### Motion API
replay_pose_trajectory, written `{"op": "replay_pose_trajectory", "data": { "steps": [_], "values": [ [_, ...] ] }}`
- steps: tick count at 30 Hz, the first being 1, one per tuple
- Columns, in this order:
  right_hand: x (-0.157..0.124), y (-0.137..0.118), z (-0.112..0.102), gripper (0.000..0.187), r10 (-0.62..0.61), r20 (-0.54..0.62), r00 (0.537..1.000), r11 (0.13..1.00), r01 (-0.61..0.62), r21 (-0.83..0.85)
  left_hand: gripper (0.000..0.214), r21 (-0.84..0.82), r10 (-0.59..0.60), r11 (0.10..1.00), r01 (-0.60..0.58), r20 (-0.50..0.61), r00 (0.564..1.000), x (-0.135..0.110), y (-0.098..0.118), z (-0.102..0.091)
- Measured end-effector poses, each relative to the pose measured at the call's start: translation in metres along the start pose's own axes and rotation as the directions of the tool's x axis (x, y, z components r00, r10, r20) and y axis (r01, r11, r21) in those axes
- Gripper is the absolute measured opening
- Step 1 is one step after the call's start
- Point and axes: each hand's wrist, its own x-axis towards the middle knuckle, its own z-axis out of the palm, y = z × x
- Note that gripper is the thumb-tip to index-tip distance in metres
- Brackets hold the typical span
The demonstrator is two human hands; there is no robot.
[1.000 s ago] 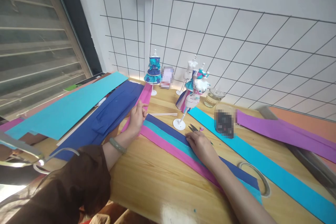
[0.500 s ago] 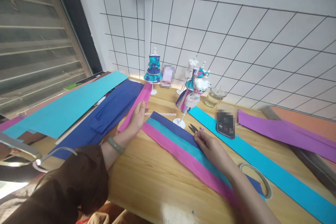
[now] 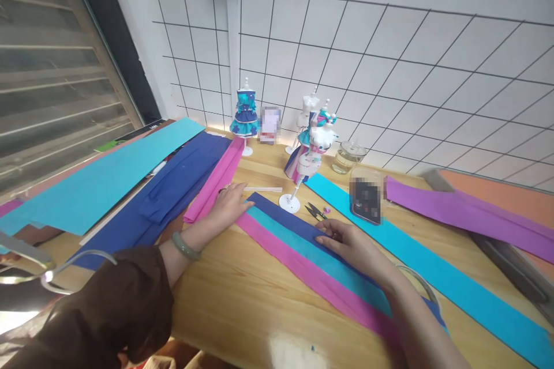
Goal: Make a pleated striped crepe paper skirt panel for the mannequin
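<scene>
A long layered strip of crepe paper (image 3: 298,248) lies on the wooden table, its dark blue, teal and pink layers showing as bands. My left hand (image 3: 231,203), with a green bangle at the wrist, is open, its fingertips at the far left end of the strip. Over the dark blue edge, my right hand (image 3: 344,240) has its thumb and forefinger bent together on the paper. Small black scissors (image 3: 315,211) lie just beyond that hand. A mannequin stand (image 3: 298,184) rises behind the strip. The near right end of the strip is hidden by my forearm.
Folded pink (image 3: 216,181), dark blue (image 3: 182,179) and light blue paper (image 3: 130,155) lie at left. A dressed mannequin (image 3: 245,115) stands at the back. To the right are a glass cup (image 3: 346,158), a phone (image 3: 366,202), a turquoise strip (image 3: 433,259), purple paper (image 3: 467,213) and a tape roll (image 3: 422,279).
My left hand has lowered from above the pink paper to the strip's end. My right hand has shifted slightly along the dark blue edge. The view has turned slightly.
</scene>
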Motion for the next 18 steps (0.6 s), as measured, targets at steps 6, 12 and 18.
{"op": "replay_pose_trajectory", "data": {
  "steps": [6,12,18],
  "values": [
    [-0.012,0.008,-0.010,0.029,0.103,0.112,0.988,0.994,-0.100,-0.038,0.031,0.045,-0.005,0.999,0.004,0.032,0.999,0.000,-0.001,0.000],
    [-0.036,0.015,-0.031,0.034,0.184,0.158,0.970,0.983,-0.185,-0.012,0.017,-0.039,-0.017,0.999,0.017,0.008,1.000,0.001,0.000,0.000],
    [-0.073,0.043,-0.047,0.032,0.300,0.127,0.946,0.954,-0.298,-0.031,0.019,-0.095,-0.018,0.995,0.021,0.024,1.000,0.002,0.000,-0.002]
  ]
}}
